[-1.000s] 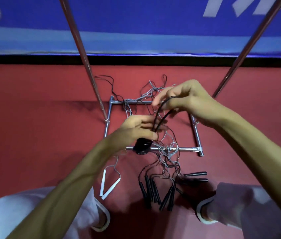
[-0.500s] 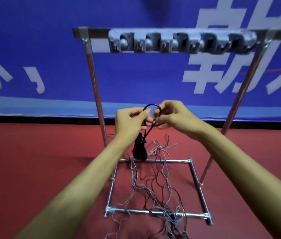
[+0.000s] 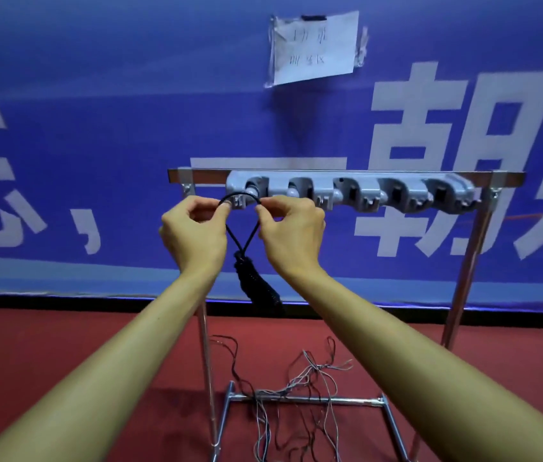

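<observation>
Fingers of left hand (image 3: 196, 228), right hand (image 3: 291, 231) pinch black cord loop (image 3: 240, 194), apparently touching rack (image 3: 350, 193) lower edge.

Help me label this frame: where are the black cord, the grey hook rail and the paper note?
black cord (image 3: 257, 288): head view, on the coiled bundle below the loop.
grey hook rail (image 3: 346, 190): head view, on its middle housing.
paper note (image 3: 313, 48): head view, centre of the sheet.
</observation>
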Motion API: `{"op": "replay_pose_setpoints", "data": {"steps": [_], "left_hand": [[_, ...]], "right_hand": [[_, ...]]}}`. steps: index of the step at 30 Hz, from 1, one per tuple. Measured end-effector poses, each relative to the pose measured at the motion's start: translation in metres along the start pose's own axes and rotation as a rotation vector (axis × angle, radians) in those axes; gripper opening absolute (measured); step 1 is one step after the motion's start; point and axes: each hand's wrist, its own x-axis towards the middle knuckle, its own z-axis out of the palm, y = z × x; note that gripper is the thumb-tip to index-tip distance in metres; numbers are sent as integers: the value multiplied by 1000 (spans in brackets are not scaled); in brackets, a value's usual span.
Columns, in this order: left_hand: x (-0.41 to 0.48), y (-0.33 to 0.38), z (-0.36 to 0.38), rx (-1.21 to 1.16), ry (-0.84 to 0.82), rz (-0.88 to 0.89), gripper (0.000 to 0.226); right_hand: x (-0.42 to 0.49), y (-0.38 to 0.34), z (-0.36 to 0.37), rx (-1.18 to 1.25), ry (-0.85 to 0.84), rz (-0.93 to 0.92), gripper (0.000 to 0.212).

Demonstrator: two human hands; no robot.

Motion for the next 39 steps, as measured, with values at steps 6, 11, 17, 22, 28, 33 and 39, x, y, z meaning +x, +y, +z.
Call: {"op": "replay_pose_setpoints", "data": {"steps": [6,11,17,22,28,33,39], "left_hand": [[44,-6,5,83,22,-54,18],[57,-18,10,156,-158,-217,15],[32,-22,18,211,-317,-256,24],[21,-24,7,222,-403,-234,15],[-45,-32,-23,217,-376,-183,23],[-115,-52,-47,325,-667,-173,16],[-287,-144,-108,551,-1203,-364,8]], "right_hand": [[22,-18,23,-136,38,-22,16],[24,-16,33,-360,-3,-4,20],[23,-5,48,-262,-181,215,14],[30,-6,37,-233,-313,199,6],[-22,33,-6,-293,-342,175,14],[-93,71,-50,-431,-463,204,20],[-295,187,-108,-685,-978,347,25]]}}
